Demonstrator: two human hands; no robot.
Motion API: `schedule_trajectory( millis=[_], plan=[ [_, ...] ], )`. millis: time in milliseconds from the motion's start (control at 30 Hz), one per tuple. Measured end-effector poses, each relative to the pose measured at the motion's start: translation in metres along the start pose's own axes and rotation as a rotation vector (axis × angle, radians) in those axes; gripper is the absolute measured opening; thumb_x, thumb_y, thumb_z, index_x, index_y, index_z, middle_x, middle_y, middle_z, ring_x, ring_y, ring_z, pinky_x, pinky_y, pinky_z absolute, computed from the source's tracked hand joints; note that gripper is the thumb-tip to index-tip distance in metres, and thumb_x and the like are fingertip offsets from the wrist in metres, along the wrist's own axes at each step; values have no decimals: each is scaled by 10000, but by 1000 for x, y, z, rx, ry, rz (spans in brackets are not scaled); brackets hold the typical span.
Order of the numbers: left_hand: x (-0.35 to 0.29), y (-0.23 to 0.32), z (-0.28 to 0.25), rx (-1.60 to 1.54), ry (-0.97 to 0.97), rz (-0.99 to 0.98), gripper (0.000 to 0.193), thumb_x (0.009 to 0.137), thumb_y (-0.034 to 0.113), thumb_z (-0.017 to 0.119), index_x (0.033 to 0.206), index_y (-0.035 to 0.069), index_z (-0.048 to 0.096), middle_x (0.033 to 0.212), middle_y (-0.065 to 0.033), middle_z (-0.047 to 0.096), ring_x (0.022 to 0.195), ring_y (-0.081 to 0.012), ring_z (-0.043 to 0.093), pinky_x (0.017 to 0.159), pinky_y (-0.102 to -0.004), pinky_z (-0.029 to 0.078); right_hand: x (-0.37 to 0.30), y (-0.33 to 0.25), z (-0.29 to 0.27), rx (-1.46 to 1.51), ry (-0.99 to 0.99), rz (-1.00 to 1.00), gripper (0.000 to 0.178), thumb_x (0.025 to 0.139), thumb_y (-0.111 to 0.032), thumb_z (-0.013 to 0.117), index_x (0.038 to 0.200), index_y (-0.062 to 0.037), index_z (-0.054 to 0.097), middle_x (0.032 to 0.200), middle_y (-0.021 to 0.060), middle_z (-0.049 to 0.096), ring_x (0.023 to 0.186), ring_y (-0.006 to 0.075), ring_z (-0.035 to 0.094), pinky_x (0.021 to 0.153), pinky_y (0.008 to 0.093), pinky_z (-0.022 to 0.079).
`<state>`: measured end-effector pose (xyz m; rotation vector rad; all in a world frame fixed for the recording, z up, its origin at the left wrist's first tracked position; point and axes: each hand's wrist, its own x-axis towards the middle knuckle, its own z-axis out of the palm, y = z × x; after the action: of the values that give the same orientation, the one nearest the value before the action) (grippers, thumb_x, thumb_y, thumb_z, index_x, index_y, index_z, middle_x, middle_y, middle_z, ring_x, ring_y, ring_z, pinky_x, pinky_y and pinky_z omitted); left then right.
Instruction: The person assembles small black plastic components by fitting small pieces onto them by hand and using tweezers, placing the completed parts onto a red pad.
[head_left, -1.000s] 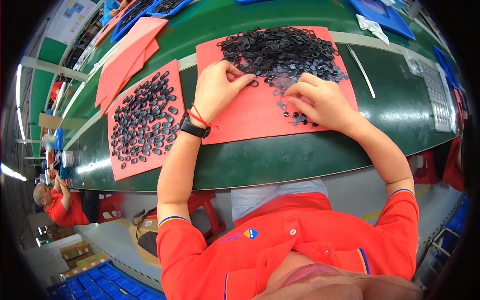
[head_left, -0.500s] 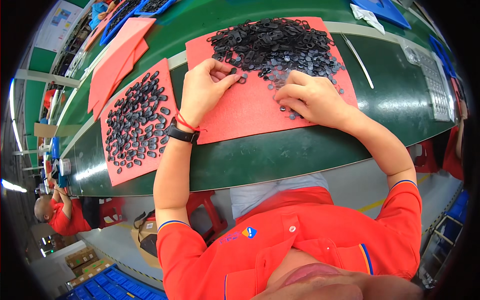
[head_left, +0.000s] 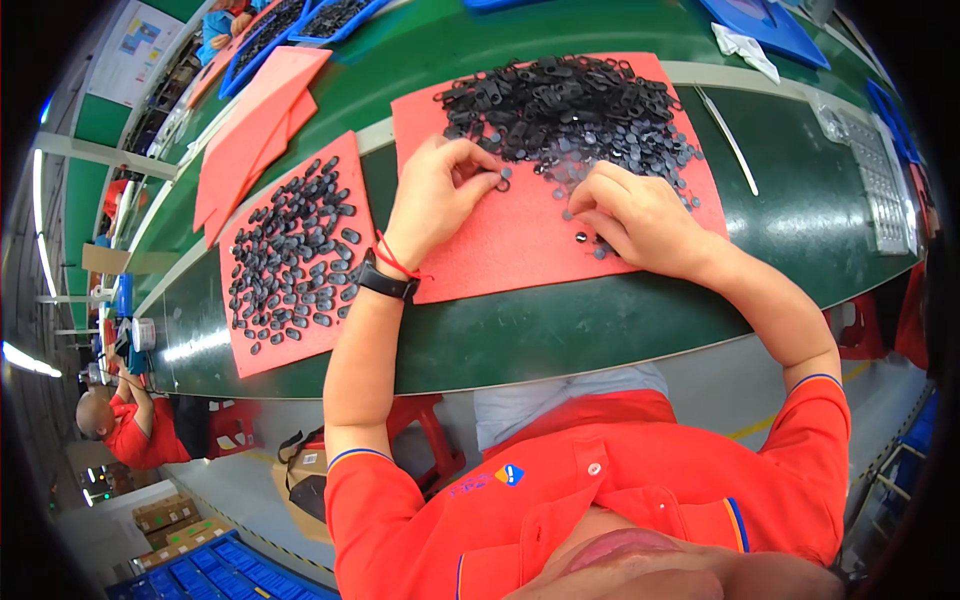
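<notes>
My left hand [head_left: 442, 197] pinches a small black oval part with a ring-shaped end [head_left: 503, 184] between thumb and forefinger, above the pink foam mat [head_left: 480, 262]. A grey disc [head_left: 507, 173] shows right at that part; whether it touches cannot be made out. To the right, my right hand [head_left: 640, 222] is closed, its fingertips at a small grey disc [head_left: 568, 215]. Several loose discs [head_left: 600, 250] lie under its fingers. Beyond both hands, a heap of black oval parts [head_left: 560, 95] covers the mat's far side, with a spread of grey discs [head_left: 650, 150] along its near edge.
A second pink mat [head_left: 262, 362] on the left bears many black oval pieces [head_left: 300, 260]. Pink sheets [head_left: 250, 140] lie behind it. On the right are a white stick-like tool [head_left: 730, 140], a clear tray [head_left: 880, 190] and a white cloth [head_left: 745, 50]. Co-workers sit nearby.
The whole view has shifted slightly, so the table appears lower and further right. My right fingertips have drawn together at a disc. The left hand keeps its pinch, its part now turned ring-end outward.
</notes>
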<state>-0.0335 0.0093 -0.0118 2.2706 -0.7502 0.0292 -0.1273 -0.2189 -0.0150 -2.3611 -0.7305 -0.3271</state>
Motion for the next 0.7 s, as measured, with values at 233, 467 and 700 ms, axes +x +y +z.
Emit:
schedule_trajectory(
  millis=[233,467,700],
  plan=[
    [0,-1,-4,-1,-79,76,121,694,112,718,766,66,633,737,-60,477,713,-199,487,655,-310,416,0,-2,-5,33,106,-3,159,778,22,585,914,-58,597,856,79,555,682,229,596,580,300,471],
    [0,-2,-7,0,-134,145,149,707,87,704,813,60,604,781,-77,469,752,-223,473,690,-324,406,0,1,-5,66,128,-4,124,762,8,615,869,-51,599,817,69,569,685,219,596,586,289,477],
    [2,-3,-5,-84,-45,211,110,734,80,679,797,53,593,809,-72,490,797,-220,481,707,-308,414,-2,2,-5,27,48,-9,116,751,-20,629,854,-70,612,812,61,566,698,221,595,592,308,478]
  ],
)
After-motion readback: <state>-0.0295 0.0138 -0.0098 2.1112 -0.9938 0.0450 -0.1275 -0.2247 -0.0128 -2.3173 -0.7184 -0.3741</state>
